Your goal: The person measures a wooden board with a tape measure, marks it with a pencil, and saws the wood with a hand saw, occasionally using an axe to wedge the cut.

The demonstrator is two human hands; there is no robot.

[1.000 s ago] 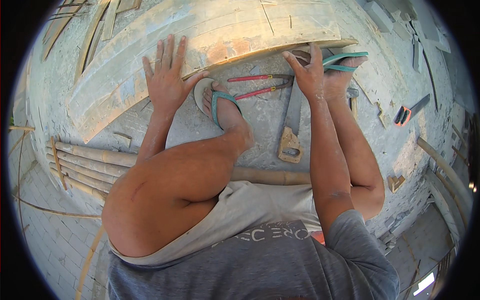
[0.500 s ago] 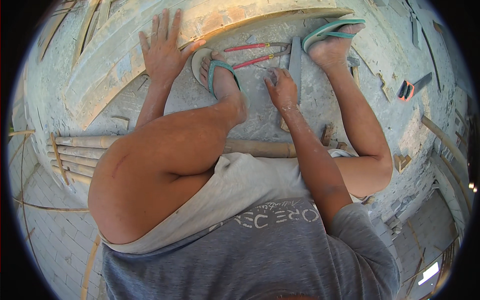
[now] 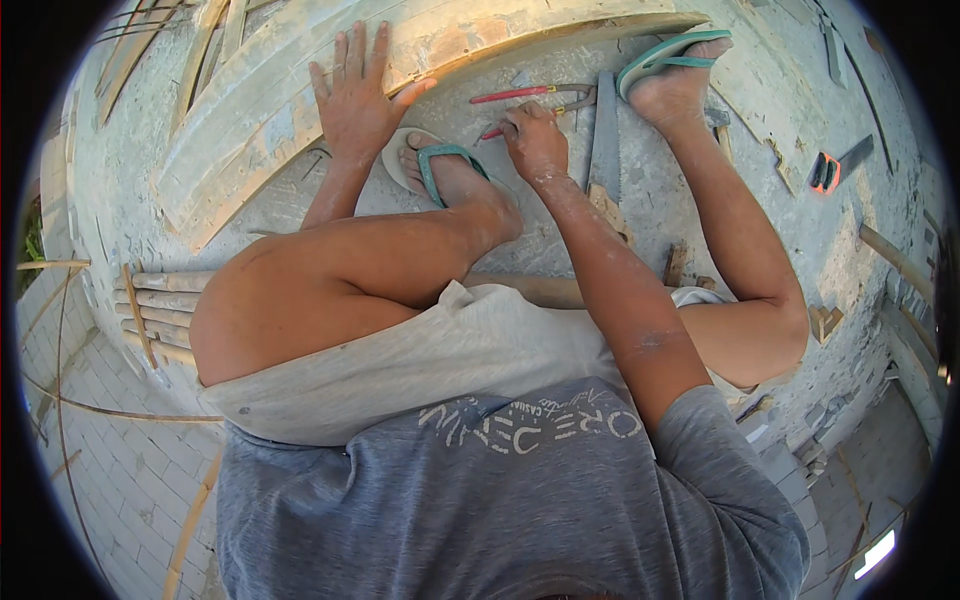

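Note:
My left hand [image 3: 358, 115] lies open, fingers spread and palm down, on a long curved wooden board [image 3: 230, 180]. My right hand [image 3: 537, 145] is over red-handled pincers [image 3: 515, 94] on the grey floor. Its fingers curl at the nearer handle, whose red end sticks out past them; part of that handle is hidden beneath the hand. Just right of the pincers is a handsaw, its blade [image 3: 605, 140] pointing away from me and its wooden handle [image 3: 608, 212] beside my right forearm. My sandalled feet rest on either side of these tools.
A small saw with an orange and black handle [image 3: 826, 173] lies at the right. A hammer [image 3: 718, 118] is partly hidden by my right leg. Bamboo poles [image 3: 165, 300] lie at the left, wooden strips [image 3: 200, 60] at the far left. Small wood blocks [image 3: 824, 322] are near my right knee.
My right hand has moved left and away from me, from beside the saw onto the pincers' nearer handle. The left hand stays on the board; the whole view has shifted slightly.

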